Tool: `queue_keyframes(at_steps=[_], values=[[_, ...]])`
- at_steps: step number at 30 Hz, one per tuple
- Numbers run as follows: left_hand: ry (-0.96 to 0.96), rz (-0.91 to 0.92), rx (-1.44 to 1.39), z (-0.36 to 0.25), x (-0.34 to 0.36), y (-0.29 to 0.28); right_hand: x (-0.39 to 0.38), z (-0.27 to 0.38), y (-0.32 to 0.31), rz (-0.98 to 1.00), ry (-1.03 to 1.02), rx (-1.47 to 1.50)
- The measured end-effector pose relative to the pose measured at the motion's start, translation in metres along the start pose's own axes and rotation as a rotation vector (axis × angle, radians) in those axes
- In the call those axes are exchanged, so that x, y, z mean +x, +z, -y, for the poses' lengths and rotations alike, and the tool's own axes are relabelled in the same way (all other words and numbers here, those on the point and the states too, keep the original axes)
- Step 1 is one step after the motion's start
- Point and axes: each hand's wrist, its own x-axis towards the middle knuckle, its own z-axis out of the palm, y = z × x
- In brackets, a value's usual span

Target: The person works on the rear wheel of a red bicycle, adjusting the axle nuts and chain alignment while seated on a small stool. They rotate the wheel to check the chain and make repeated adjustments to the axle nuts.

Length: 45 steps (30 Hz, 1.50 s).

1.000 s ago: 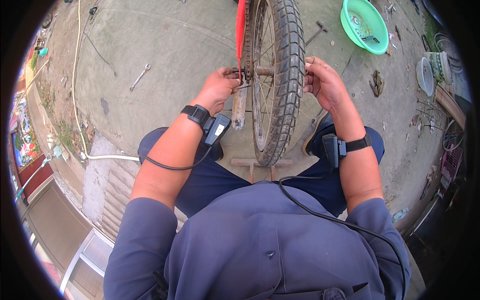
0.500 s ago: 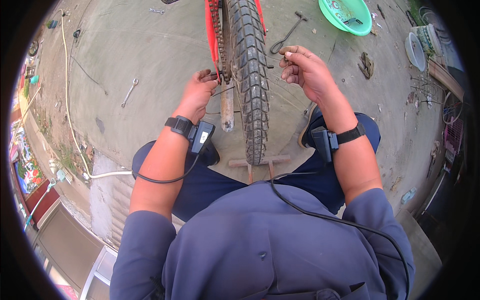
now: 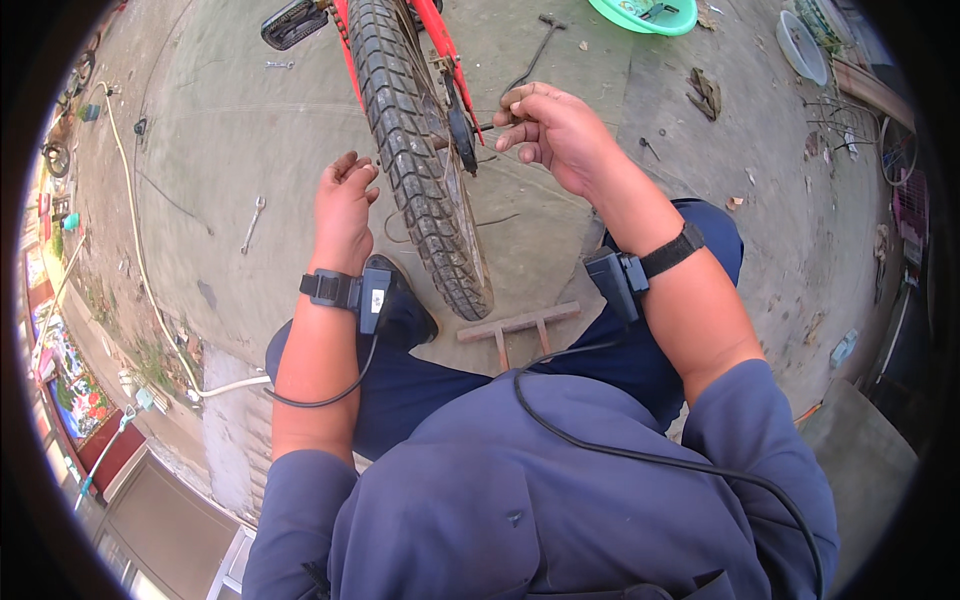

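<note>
Your right hand (image 3: 560, 130), upper middle of the frame, pinches a thin metal rod at the hub of the black knobby-tyred bicycle wheel (image 3: 425, 170). Your left hand (image 3: 343, 205) hangs loosely open, empty, just left of the tyre. The wheel's length runs top to bottom between both hands.

One bike wheel (image 3: 425, 150), two hands, two wrist bands, one wrench (image 3: 252, 224) at nine o'clock, two bowls at one o'clock.
</note>
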Motion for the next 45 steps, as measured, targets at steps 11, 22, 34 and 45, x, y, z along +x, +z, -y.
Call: queue_keyframes(at_steps=[11, 22, 34, 45], values=[[0.041, -0.018, -0.071, -0.01, 0.0, 0.004, 0.052, -0.008, 0.02, -0.035, -0.087, -0.272], [0.054, -0.03, -0.085, -0.014, 0.002, 0.005, 0.077, -0.002, 0.027, -0.142, -0.143, -0.242], [0.033, -0.007, -0.1, -0.017, 0.01, 0.006, 0.087, -0.002, 0.027, -0.147, -0.109, -0.24], [0.039, 0.019, -0.116, -0.017, 0.019, 0.007, 0.088, 0.0, 0.026, -0.099, -0.146, -0.202]])
